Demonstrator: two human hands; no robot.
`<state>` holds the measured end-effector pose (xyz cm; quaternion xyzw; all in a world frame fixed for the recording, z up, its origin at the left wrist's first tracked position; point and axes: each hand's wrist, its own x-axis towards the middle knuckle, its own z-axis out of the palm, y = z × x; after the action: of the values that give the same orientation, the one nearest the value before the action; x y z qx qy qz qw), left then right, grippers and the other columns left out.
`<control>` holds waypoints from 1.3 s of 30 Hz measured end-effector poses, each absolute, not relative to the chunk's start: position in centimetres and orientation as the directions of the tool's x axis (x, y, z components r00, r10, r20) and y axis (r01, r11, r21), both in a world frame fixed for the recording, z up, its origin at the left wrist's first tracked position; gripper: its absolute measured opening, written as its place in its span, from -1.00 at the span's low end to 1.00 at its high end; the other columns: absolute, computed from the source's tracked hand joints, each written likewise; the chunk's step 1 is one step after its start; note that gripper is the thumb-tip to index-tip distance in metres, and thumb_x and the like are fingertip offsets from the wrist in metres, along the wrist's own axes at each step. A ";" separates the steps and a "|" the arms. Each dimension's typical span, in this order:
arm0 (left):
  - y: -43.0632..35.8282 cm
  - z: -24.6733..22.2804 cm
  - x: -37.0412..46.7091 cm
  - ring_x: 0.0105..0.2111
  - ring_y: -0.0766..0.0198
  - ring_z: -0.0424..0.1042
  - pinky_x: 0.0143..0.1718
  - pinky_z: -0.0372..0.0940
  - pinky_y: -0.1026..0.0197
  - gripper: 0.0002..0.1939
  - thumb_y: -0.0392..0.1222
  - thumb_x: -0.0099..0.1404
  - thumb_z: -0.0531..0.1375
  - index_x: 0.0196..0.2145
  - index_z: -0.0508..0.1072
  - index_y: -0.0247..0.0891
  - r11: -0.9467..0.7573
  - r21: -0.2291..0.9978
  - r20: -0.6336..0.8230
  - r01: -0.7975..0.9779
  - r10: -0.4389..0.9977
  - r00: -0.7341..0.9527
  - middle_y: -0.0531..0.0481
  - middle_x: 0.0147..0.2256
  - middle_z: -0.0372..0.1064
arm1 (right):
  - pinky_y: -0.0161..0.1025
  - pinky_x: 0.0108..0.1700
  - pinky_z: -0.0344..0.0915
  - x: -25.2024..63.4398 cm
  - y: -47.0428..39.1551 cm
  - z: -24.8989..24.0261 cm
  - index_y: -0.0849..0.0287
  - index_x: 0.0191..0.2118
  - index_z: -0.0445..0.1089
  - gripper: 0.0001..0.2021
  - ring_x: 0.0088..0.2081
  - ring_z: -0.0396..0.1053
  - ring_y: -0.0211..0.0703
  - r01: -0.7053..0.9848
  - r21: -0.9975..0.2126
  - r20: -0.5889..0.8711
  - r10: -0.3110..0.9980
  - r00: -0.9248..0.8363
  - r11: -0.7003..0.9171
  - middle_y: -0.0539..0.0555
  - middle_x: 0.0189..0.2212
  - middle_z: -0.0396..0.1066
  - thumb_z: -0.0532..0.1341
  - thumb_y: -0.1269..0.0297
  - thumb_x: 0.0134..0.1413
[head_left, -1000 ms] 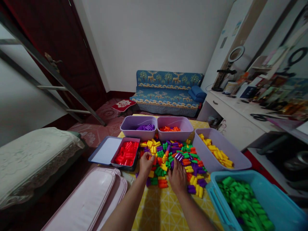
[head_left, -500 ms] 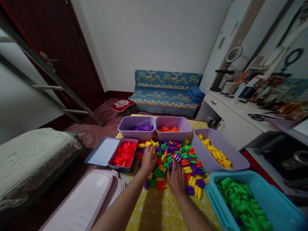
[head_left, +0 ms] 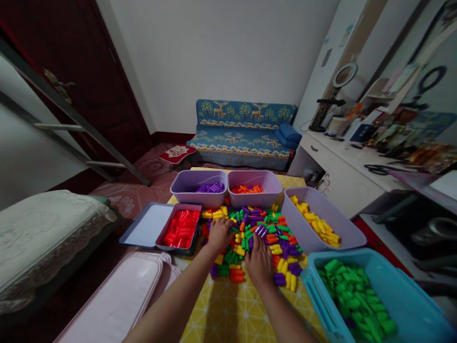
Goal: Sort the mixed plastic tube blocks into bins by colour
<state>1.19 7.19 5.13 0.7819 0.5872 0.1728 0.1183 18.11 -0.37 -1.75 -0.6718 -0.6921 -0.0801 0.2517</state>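
Note:
A mixed pile of small tube-shaped plastic pieces [head_left: 246, 220] in purple, green, orange, red and yellow covers the middle of the table. Over its left side reaches my left hand [head_left: 219, 236], fingers bent and slightly apart, close to yellow and green pieces; its fingertips are partly hidden. My right hand [head_left: 260, 262] rests low on the front of the pile with fingers stretched forward, apart. A glossy purple piece [head_left: 261, 231] lies just past its fingertips. I see nothing held in either hand.
Two lilac bins hold purple pieces [head_left: 211, 187] and orange pieces [head_left: 247, 189]. Yellow pieces [head_left: 319, 224] lie in a right-hand bin, green ones [head_left: 357, 295] in a teal bin [head_left: 319, 300]. A lidded box holds red pieces [head_left: 182, 228]. Pale pink lids [head_left: 117, 290] lie front left.
My left hand has turned and lowered slightly, its fingers now pointing more to the right. My right hand stays almost in place. The whole view has shifted a little.

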 end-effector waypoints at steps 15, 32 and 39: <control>8.4 6.8 7.2 0.02 -0.07 0.37 0.09 0.16 0.00 -0.79 -0.21 0.03 0.36 -0.32 0.54 -0.24 0.052 0.815 -0.026 0.577 0.998 -0.054 -0.20 -0.21 0.51 | -0.02 0.23 0.06 18.7 0.0 -3.7 0.32 0.32 0.02 -0.44 0.21 0.22 0.01 0.983 -0.176 0.482 0.875 0.043 0.049 0.32 0.19 0.29 -0.06 0.45 0.19; 5.8 6.2 1.0 -0.52 0.46 0.30 -0.54 0.12 0.41 -0.55 0.00 -0.14 0.43 -0.38 0.38 -0.28 0.190 0.789 -0.246 -0.585 0.969 -0.017 0.04 -0.41 0.39 | -0.05 0.25 -0.01 18.1 -0.4 -1.7 0.33 0.30 0.01 -0.39 0.23 0.16 0.04 0.972 -0.225 0.443 0.896 0.038 0.069 0.30 0.21 0.24 0.06 0.38 0.12; 5.9 6.1 1.4 -0.62 0.52 0.18 -0.61 -0.02 0.44 -0.52 0.02 -0.18 0.47 -0.44 0.38 -0.31 0.255 0.794 -0.292 -0.553 0.956 0.022 0.16 -0.59 0.26 | -0.05 0.26 0.00 18.3 -0.3 -2.1 0.34 0.30 0.01 -0.40 0.22 0.17 0.03 0.971 -0.224 0.440 0.898 0.025 0.082 0.30 0.20 0.25 0.08 0.38 0.13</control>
<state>1.44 5.90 6.07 0.2415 0.4179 0.5607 0.6728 18.28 -0.27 -2.13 -0.6733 -0.6940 -0.0752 0.2437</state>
